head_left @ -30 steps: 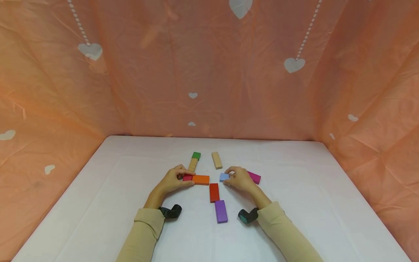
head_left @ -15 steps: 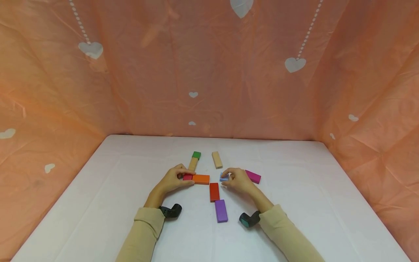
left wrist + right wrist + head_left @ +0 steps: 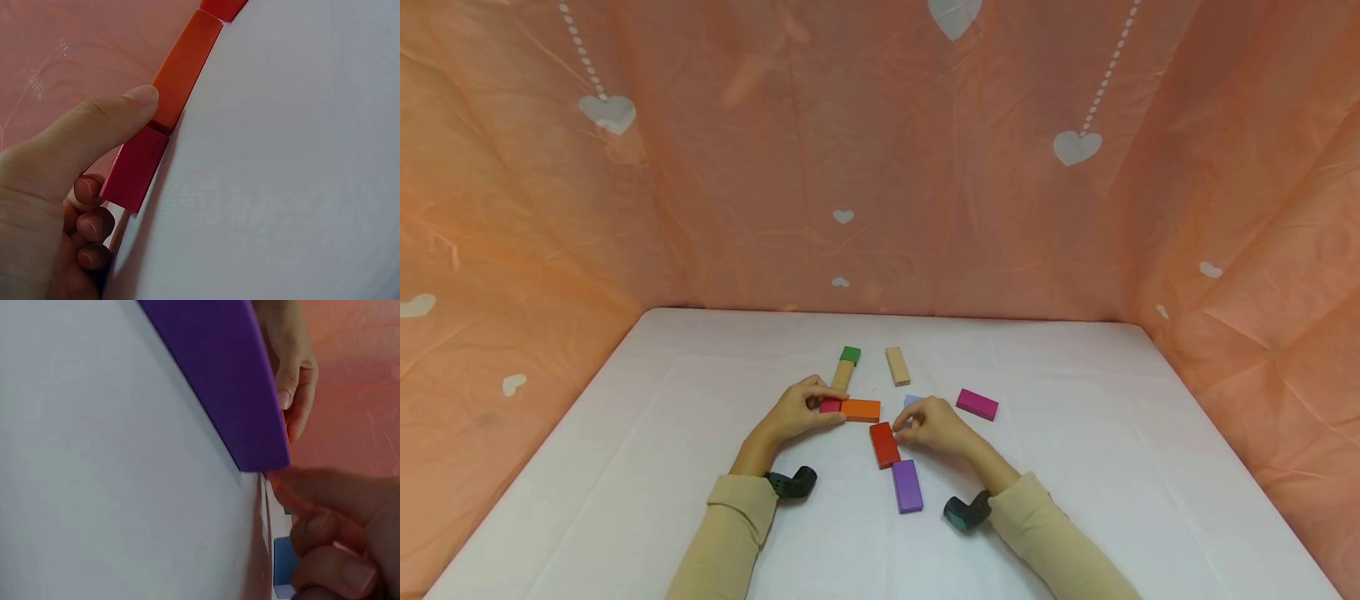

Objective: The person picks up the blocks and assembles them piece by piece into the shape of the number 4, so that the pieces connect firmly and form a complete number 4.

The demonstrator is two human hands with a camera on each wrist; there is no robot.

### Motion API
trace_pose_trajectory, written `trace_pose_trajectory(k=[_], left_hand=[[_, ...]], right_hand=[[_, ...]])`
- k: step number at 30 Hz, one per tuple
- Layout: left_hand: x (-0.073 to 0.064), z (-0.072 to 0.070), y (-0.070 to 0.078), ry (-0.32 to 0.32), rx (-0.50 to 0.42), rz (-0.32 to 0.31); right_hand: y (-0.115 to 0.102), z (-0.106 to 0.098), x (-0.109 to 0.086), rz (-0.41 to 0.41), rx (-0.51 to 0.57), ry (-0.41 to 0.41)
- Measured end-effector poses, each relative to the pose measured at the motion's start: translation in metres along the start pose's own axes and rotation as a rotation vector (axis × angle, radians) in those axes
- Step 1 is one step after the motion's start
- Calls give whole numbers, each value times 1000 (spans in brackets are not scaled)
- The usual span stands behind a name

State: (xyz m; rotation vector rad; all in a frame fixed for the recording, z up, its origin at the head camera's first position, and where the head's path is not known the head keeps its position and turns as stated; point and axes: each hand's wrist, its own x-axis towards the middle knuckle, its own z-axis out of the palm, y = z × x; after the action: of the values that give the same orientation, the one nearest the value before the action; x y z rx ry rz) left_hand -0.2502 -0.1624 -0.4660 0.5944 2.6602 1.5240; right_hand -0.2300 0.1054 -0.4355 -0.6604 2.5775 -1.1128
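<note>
My left hand (image 3: 797,410) pinches the orange block (image 3: 861,411) near its left end, thumb on the near side. A crimson block (image 3: 830,406) adjoins that end, partly under the fingers. In the left wrist view the thumb lies across the orange block (image 3: 187,69) near the joint. My right hand (image 3: 942,425) touches the right edge of a red block (image 3: 884,445) with its fingertips, the other fingers loosely bent. That block leans a little, its far end close to the orange block. A purple block (image 3: 907,487) lies at its near end and fills much of the right wrist view.
A pale blue block (image 3: 912,401) sits partly hidden behind my right hand, with a magenta block (image 3: 977,404) further right. Beyond my left hand a plain wood block (image 3: 842,377) meets a green block (image 3: 850,355). Another plain block (image 3: 897,367) lies alone on the white table (image 3: 700,358).
My right hand has left the pale blue block and come nearer, to the red block. The red block has shifted left and turned slightly. My left hand stays put.
</note>
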Motion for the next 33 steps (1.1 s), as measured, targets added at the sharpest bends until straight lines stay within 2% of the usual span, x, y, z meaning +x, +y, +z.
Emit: trace_pose_trajectory(k=[2,4,11,16,22,33], left_hand=[[0,0,0,-2,1,0],[0,0,0,-4,-4,6],[0,0,-2,-1,0,8],[0,0,1,1,8,-6],[0,0,2,0,4,-15],[-1,1,2,-12,3,-39]], right_hand=[[-1,1,-1,-10,9,-19],[-1,1,-1,-3,18,-2],[8,-6,0,53,85,195],[14,-14,2,126,148,260],[18,-20,3,133,162,281],[24,-20,4,136,133,247]])
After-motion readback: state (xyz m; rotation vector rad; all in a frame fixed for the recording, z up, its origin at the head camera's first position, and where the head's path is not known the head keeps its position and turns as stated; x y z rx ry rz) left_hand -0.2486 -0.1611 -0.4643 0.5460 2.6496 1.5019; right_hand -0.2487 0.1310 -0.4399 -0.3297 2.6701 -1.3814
